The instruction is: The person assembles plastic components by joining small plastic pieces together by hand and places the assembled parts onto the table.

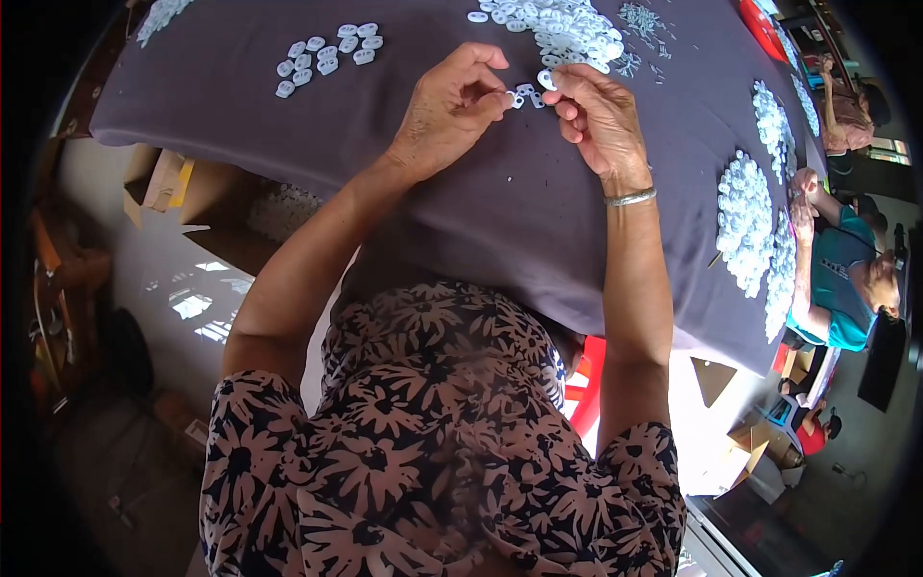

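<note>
My right hand [598, 115], with a silvery bangle at the wrist, pinches a small white oval plastic piece [547, 79] between thumb and fingers. Opposite it, my left hand [454, 104] has its index finger raised, while the thumb and curled fingers close at the edge of a small white plastic part [516, 100]. How firmly they grip it is partly hidden. Between both hands lie a few similar white parts [525, 89] on the dark tablecloth [385, 207]. Just beyond my right hand spreads a large heap of white oval pieces [567, 29].
A group of white oval pieces [327, 58] lies at the far left. Small grey bits [639, 19] scatter beyond the heap. More white piles [745, 221] cover the right side, where a person in teal [841, 274] works. Open cardboard boxes [231, 207] stand below the left table edge.
</note>
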Motion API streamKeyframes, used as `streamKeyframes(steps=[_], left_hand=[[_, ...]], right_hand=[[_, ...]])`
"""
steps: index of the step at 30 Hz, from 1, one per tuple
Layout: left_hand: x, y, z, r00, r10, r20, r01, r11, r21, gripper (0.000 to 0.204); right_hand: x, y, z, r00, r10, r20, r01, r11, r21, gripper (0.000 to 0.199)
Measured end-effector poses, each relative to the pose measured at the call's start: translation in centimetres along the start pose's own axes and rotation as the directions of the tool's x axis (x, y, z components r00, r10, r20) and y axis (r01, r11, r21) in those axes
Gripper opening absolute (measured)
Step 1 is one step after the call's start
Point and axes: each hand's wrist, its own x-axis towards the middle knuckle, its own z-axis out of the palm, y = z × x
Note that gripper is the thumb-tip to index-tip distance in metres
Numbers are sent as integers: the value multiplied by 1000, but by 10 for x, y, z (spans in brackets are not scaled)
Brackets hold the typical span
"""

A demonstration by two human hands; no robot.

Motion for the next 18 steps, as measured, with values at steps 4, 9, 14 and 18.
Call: streamKeyframes(steps=[4,9,14,18], left_hand=[[0,1,0,999,-30,-16,30,999,14,27],[-1,0,0,998,-36,-53,36,999,-16,27],[0,-5,0,998,0,-64,0,1000,-2,26],[1,-8,0,998,30,-57,-31,1000,-5,24]], right_hand=[[1,2,-2,990,-141,-5,135,958,-252,9],[4,9,-19,897,-420,134,357,513,-780,1],[-4,4,-9,872,-431,232,346,209,-915,6],[-5,12,5,784,-509,355,459,90,-884,7]])
